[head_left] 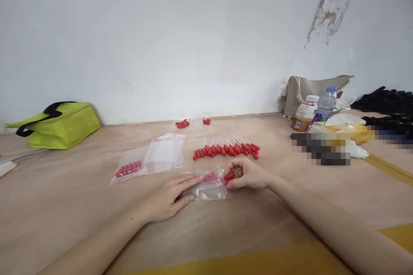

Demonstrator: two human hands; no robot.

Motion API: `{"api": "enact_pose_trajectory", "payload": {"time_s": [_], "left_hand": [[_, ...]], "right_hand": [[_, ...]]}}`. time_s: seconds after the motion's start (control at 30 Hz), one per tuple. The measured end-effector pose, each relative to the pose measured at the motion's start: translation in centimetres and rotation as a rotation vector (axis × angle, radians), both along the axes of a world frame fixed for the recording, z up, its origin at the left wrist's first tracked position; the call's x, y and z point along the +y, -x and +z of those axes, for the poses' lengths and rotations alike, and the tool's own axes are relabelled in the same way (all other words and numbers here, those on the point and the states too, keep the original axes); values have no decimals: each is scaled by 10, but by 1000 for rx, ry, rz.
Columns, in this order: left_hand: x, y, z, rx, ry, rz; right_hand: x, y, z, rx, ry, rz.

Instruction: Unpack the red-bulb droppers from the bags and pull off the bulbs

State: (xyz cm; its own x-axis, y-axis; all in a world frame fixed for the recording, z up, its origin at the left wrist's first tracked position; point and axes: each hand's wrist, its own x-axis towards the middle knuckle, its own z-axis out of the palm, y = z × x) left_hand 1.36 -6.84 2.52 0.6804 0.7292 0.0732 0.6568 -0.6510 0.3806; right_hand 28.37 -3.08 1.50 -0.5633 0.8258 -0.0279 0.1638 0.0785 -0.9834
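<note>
A clear zip bag point(211, 190) lies flat on the table in front of me, with red-bulbed droppers point(209, 176) partly inside it. My left hand point(171, 197) rests on the bag's left part, fingers stretched out and thumb apart. At the bag's right end, my right hand point(243, 174) pinches the red bulbs of droppers point(229, 177) at the opening; how many it grips is hidden. Just beyond my hands lies a row of loose droppers point(222, 149), their red bulbs towards me and thin clear tubes pointing away.
To the left lie a filled bag of droppers point(129, 167) and flat clear bags point(164, 152). Another bag with red bulbs point(182, 123) lies near the wall. A lime-green bag point(64, 124) stands far left; a drink bottle point(305, 114) and beige bag point(318, 88) stand right.
</note>
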Motion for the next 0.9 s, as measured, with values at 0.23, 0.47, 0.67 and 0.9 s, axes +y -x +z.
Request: {"api": "enact_pose_trajectory", "payload": {"time_s": [0.23,0.47,0.67,0.9], "left_hand": [[5,8,2,-18,16,-11],[3,3,11,-92,99,68],[12,-47,21,-657,638,206],[34,-78,21,-1021,1133,499]], "right_hand": [[16,-37,21,46,25,-163],[27,-45,30,223,-262,-564],[-2,8,4,3,-893,-594],[-15,25,-6,-285,-1392,-181]]}}
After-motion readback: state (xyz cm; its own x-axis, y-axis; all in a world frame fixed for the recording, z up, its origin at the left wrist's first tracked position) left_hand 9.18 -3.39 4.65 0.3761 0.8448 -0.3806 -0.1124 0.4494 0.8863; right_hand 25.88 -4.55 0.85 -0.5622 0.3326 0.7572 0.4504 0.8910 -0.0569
